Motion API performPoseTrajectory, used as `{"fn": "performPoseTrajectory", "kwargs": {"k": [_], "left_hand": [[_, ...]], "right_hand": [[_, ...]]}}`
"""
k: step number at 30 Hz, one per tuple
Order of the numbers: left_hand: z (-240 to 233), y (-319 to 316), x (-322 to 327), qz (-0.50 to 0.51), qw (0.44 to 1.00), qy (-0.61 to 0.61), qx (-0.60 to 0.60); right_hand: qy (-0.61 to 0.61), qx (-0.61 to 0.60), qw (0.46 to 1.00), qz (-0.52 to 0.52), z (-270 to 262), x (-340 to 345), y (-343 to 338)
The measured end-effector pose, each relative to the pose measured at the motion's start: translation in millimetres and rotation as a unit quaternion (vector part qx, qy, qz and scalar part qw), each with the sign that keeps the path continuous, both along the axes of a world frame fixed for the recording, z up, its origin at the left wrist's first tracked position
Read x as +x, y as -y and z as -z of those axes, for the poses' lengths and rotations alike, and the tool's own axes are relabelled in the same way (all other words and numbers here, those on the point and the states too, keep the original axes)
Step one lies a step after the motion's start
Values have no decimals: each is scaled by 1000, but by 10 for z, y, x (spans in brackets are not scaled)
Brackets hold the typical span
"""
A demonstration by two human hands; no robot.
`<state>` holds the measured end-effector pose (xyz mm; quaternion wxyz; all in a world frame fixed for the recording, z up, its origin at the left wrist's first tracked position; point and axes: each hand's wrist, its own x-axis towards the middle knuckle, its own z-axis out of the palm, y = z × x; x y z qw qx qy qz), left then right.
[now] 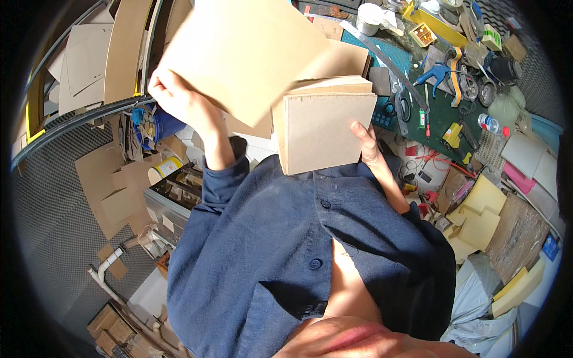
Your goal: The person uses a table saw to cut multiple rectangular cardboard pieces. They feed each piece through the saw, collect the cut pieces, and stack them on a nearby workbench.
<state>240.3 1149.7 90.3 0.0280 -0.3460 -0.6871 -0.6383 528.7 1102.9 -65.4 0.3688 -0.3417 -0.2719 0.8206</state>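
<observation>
My left hand (181, 98) grips the left edge of a large tan sheet of board (250, 49), raised at a slant. Bright light washes out its upper part, and its near corner points down towards me. My right hand (369, 142) holds a thick stack of squarish greyish-tan boards (329, 132) upright by its right side, close to my jacket (277, 215). The thumb lies on the front board; the other fingers are mostly hidden behind. Beyond the stack lies another tan board (344, 58), partly covered by the raised sheet.
On the bench to the right are a steel ruler (385, 58), scissors (398, 108), a teal cutting mat (396, 49), a blue air blow gun (434, 74) and a water bottle (490, 123). At left stand a rack with boards (85, 67), a blue bin (165, 123) and a tin (165, 170).
</observation>
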Motion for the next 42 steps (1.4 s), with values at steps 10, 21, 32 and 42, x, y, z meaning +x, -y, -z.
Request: {"fn": "performPoseTrajectory", "kwargs": {"k": [10,21,32,42], "left_hand": [[1818,-23,-574,159,891,419,-71],[2754,73,329,150,858,463,-164],[2789,25,542,131,842,475,-218],[2077,-30,149,48,977,122,-171]], "right_hand": [[30,-122,974,188,354,604,288],[110,-93,929,342,109,1139,170],[97,-128,912,378,-33,999,107],[126,-131,931,317,194,1039,15]]}}
